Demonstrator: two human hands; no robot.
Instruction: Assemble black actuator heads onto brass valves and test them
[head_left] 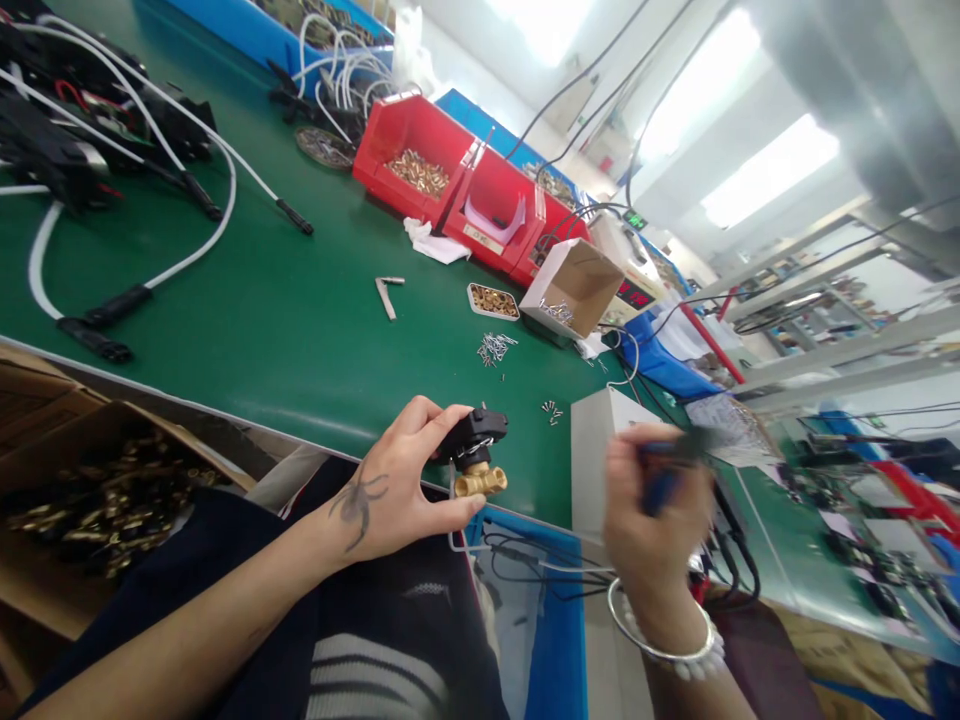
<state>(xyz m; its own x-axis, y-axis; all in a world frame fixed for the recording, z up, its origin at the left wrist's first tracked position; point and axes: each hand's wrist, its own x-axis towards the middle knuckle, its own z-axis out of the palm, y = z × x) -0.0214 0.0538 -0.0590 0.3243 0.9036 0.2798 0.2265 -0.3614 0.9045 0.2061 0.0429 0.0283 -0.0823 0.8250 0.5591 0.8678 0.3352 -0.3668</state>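
My left hand (405,475) grips a brass valve with a black top (481,478) at the front edge of the green table, fingers on the black part and thumb by the brass body. A thin white cable runs down beside the valve. To the right, my right hand (652,520) is raised and smeared by motion, wrapped around a dark tool with a blue part (664,475) whose kind I cannot make out. The two hands are apart. Small screws (552,411) and a pile of small silver pins (496,348) lie just beyond the valve.
Red bins (411,160) with small brass parts stand at the back, near a cardboard box (574,285) and a small tray of brass pieces (493,301). White cables with black parts (184,270) lie on the left. A white box (592,460) stands beside my right hand.
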